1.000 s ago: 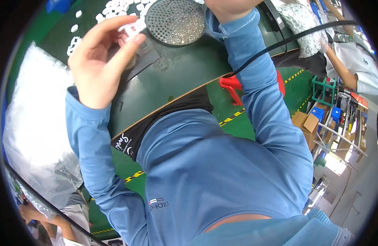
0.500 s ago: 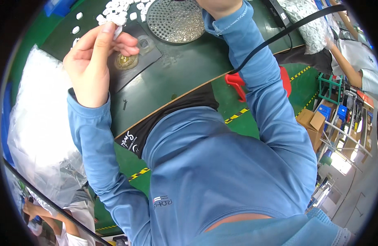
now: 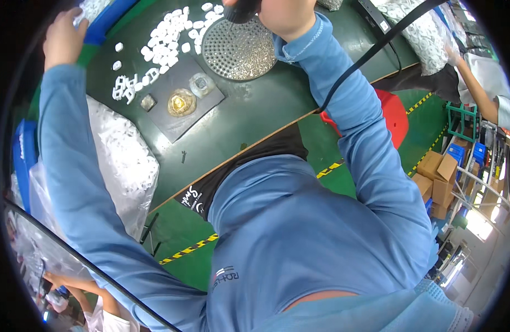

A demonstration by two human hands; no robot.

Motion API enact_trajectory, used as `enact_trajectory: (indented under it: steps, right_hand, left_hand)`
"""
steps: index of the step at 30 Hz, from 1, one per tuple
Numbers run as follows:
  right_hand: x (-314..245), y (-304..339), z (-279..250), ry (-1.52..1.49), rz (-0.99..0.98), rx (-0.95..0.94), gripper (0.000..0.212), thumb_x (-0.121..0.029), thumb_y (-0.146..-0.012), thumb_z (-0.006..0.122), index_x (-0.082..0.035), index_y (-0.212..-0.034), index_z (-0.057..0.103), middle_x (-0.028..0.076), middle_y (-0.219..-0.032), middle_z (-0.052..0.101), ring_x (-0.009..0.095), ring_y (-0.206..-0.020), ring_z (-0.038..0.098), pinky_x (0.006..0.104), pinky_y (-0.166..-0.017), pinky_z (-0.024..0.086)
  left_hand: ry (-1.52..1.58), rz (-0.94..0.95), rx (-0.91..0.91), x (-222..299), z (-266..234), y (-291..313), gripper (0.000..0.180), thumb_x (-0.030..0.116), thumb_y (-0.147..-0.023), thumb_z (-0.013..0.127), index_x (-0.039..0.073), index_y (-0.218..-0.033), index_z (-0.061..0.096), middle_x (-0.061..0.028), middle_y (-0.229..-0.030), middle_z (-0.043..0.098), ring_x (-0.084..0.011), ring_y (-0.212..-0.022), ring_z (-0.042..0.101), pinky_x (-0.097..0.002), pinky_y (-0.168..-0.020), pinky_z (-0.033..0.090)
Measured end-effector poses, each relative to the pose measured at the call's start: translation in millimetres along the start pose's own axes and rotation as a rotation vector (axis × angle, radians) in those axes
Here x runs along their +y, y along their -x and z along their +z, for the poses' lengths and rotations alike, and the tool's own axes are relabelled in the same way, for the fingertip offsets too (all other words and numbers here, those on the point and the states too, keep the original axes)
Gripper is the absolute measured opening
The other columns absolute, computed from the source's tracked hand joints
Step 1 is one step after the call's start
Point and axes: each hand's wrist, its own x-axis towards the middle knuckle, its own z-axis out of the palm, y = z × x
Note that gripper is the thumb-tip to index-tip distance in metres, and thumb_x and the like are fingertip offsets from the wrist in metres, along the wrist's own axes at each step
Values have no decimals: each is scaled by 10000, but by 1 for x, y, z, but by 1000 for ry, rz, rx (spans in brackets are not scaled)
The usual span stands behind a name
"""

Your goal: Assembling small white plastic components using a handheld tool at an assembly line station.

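My left hand (image 3: 65, 39) is at the far left, at the edge of a blue bin (image 3: 108, 23) with small white parts inside. Its thumb and fingers are apart, and I see nothing held in them. My right hand (image 3: 291, 19) is closed around a black cylindrical tool (image 3: 244, 10), partly cut off by the top edge. Below the tool lies a round perforated tray (image 3: 224, 52) with many small metal pieces, apparently screws. A dark mat (image 3: 174, 128) bears two clear fixtures: one with a gold-coloured centre (image 3: 182, 103), the other a squarish block (image 3: 202, 85). A small metal block (image 3: 148, 102) sits at its left corner.
Loose white plastic pieces (image 3: 169, 36) lie behind the mat, with white frame-like parts (image 3: 123, 88) to its left. A clear bag of white parts (image 3: 127, 155) hangs over the table's left side. A black cable crosses my right sleeve. A red stool (image 3: 396, 119) stands right; co-workers flank both sides.
My left hand has gone from above the mat, where it pinched a white piece, out to the blue bin at the far left. My right hand stays over the tray, its black tool now more visible.
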Motion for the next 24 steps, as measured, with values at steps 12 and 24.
enact_trajectory:
  steps: [12, 24]
  right_hand:
    - [26, -6, 7, -332, -189, -233, 506, -453, -913, 787, 13, -1030, 629, 39, -707, 624, 104, -577, 585, 248, -527, 468]
    - [29, -8, 15, -227, -390, -54, 668, -263, -921, 756, -1, -1433, 418, 71, -1062, 620, 122, -938, 599, 259, -799, 508]
  left_hand:
    - [475, 47, -293, 64, -30, 82, 219, 101, -904, 712, -11, -1088, 678, -171, -927, 672, -301, -823, 659, -381, -783, 533]
    - [1599, -647, 66, 121, -103, 137, 302, 140, -1050, 584, -102, -1220, 644, -102, -1008, 662, -159, -911, 610, -303, -856, 494]
